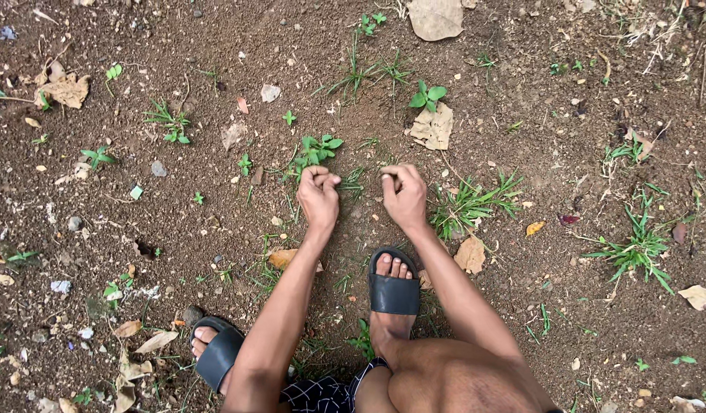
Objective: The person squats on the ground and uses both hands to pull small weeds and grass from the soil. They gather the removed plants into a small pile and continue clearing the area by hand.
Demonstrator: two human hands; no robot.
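Observation:
I look down at bare brown soil from a squat. My left hand [319, 196] is closed around the base of a small broad-leaved green weed [316, 149] that stands in the soil just beyond its fingers. My right hand [403, 196] is a fist beside it, knuckles on the ground, next to thin grass blades [354, 180]; whether it pinches any of them is hidden by the fingers. Both forearms reach forward from my knees. My feet wear black slide sandals [393, 289].
A tuft of long grass [469, 203] grows right of my right hand, another [637, 246] further right. Dry brown leaves [432, 127], small seedlings [428, 95], pebbles and bits of litter lie scattered over the soil.

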